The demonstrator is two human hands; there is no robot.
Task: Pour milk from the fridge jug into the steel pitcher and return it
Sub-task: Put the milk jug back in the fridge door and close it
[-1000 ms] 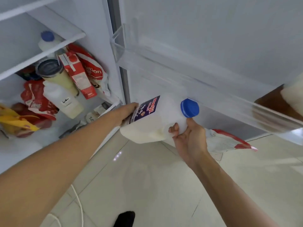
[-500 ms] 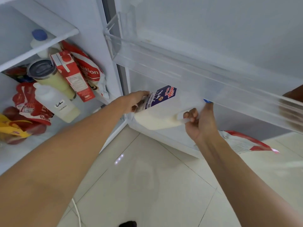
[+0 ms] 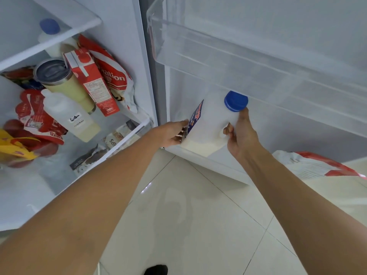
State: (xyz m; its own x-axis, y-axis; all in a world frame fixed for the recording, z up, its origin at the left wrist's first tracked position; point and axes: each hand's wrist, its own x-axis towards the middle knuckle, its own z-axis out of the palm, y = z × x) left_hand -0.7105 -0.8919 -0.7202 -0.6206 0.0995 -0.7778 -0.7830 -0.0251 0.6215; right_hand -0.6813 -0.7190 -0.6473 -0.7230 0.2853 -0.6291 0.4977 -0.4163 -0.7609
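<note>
**Milk jug going back into the door shelf**

I judge this the closing step: the translucent plastic milk jug with the blue cap (image 3: 210, 126) sits low in the fridge door's bottom shelf (image 3: 214, 161), only partly full. My right hand (image 3: 241, 135) curls round its handle; my left hand (image 3: 171, 133) presses fingers against the labelled side. The steel pitcher is out of view. Half a second ago the jug hung tilted and higher, cap hidden; now it stands upright. Letting go and shutting the door remain.
</note>
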